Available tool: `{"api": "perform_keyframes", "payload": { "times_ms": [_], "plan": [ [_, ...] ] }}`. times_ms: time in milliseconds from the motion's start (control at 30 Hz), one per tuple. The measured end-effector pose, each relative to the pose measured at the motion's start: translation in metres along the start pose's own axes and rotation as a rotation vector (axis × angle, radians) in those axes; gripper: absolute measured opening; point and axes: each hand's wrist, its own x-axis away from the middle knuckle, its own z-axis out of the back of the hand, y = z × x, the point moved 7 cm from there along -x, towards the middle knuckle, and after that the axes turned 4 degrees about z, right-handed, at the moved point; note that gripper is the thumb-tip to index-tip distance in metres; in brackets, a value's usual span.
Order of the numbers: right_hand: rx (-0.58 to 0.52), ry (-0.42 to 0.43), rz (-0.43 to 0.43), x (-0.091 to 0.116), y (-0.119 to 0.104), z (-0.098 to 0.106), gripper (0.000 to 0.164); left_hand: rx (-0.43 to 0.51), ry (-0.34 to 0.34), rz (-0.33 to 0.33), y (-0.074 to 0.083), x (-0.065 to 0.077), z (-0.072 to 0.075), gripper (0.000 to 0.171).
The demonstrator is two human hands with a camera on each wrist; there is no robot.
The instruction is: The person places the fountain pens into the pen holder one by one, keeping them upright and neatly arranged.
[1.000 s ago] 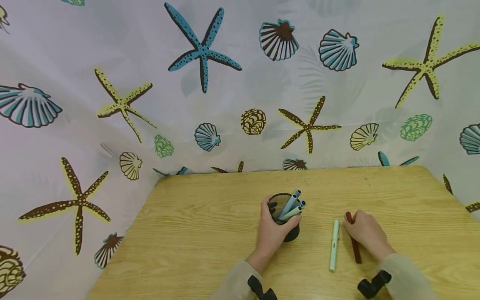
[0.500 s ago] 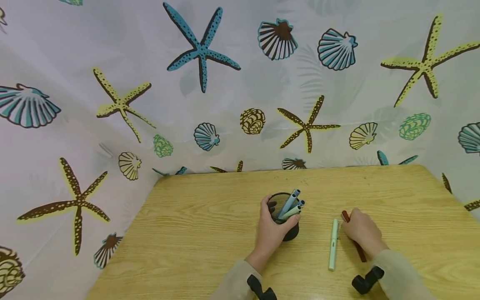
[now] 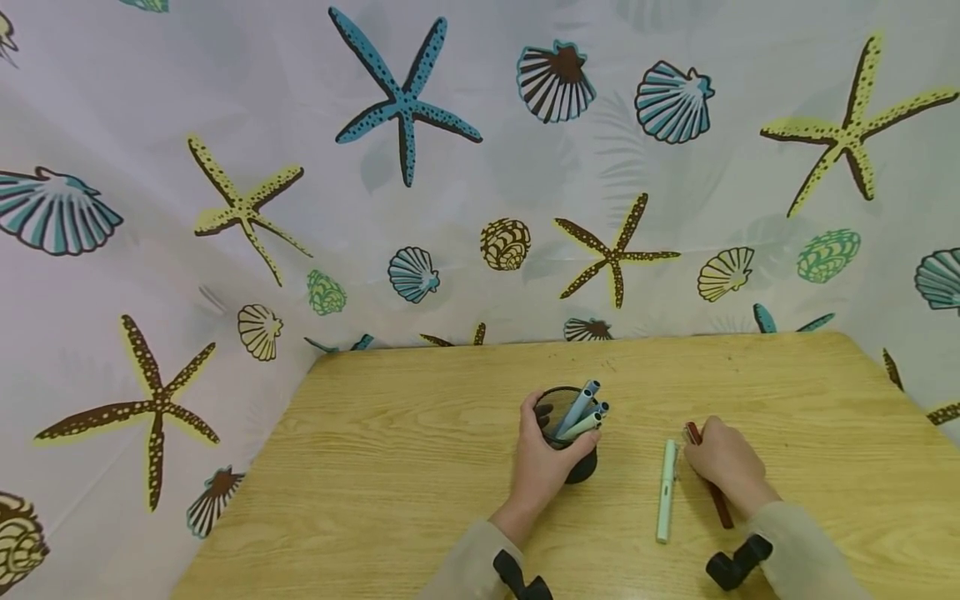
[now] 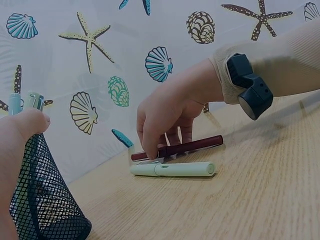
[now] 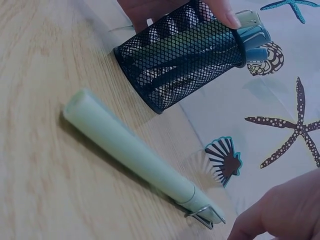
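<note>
My left hand [image 3: 542,468] grips a black mesh pen holder [image 3: 581,468], thumb on the near side of its rim. Several blue and pale green pens [image 3: 577,412] lean inside toward the right. Over to the right, my right hand [image 3: 726,460] pinches a dark red pen [image 4: 197,145] near its clip end, low at the tabletop. Whether that pen touches the wood, I cannot tell. Between the holder and the right hand lies a pale green pen [image 3: 666,493] with a metal clip; the right wrist view shows this green pen [image 5: 132,147] up close.
Both hands work above a light wooden table [image 3: 390,467]. A white cloth [image 3: 450,192] printed with starfish and shells hangs behind it and along the sides. Black wrist devices [image 3: 738,562] sit on the beige sleeves [image 3: 802,546].
The right hand has shifted slightly left, turning the dark red pen so its far end points more to the left and its near end more right. The left hand and holder stay put.
</note>
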Motion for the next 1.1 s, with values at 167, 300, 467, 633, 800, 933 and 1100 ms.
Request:
{"api": "perform_keyframes", "payload": {
  "times_ms": [167,300,467,633,800,933,1100],
  "plan": [
    [-0.015,0.009,0.018,0.0,-0.001,0.002,0.02,0.003,0.001,0.001,-0.001,0.0,0.0,0.091],
    [-0.023,0.042,0.039,0.001,-0.003,0.005,0.02,0.005,0.0,0.0,-0.001,0.0,0.0,0.092],
    [-0.024,0.085,0.064,-0.003,0.001,0.006,0.024,0.007,0.001,0.002,-0.001,0.0,0.0,0.092],
    [-0.031,0.117,0.08,-0.002,0.0,0.008,0.029,0.007,0.002,0.002,-0.001,0.0,0.0,0.092],
    [-0.056,0.136,0.092,0.004,-0.008,0.015,0.035,0.001,0.006,-0.001,-0.001,0.0,0.0,0.091],
    [-0.073,0.152,0.106,0.006,-0.011,0.017,0.035,0.005,0.004,0.0,-0.001,0.0,0.0,0.091],
    [-0.087,0.181,0.122,0.007,-0.013,0.019,0.034,0.013,0.001,0.003,-0.002,0.0,-0.001,0.091]
  ]
}}
